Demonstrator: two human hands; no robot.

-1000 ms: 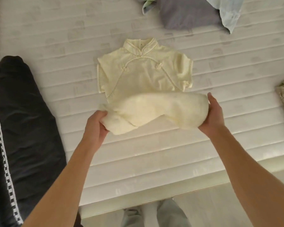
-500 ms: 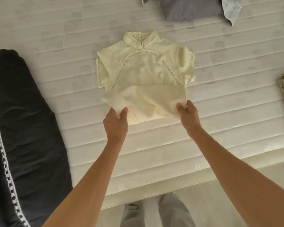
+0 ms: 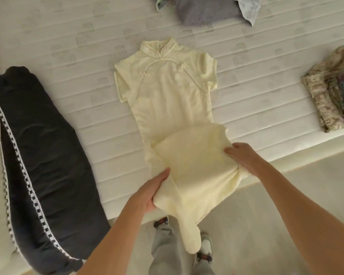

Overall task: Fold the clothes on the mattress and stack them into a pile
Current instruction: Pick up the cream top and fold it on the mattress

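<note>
The dress (image 3: 171, 92) is being shown laid flat along the middle of the mattress (image 3: 68, 46), collar pointing away, top half spread smooth on the quilted surface. Its lower half is being held bunched up at the near edge of the mattress, and a fold of the skirt is being left hanging past that edge, down in front of the grey trousers (image 3: 163, 247) and the shoes (image 3: 205, 249) on the floor (image 3: 286, 195). The left hand (image 3: 147, 195) is being kept curled round the near left side of the bunched skirt, thumb on top, so that grip is being held tight on the fabric. The right hand (image 3: 242, 155) is being pressed on the right side of the bunch, fingers bent over the cloth and gripping it too. A long black bag (image 3: 38, 155) with a checked strip is being seen lying on the mattress, well apart to the left. A patterned pile (image 3: 330, 92) of folded clothes is being seen at the right edge, somewhat blurred. Grey cloth (image 3: 203, 10) and pale blue cloth (image 3: 248, 8) are being seen heaped loosely at the far side.
</note>
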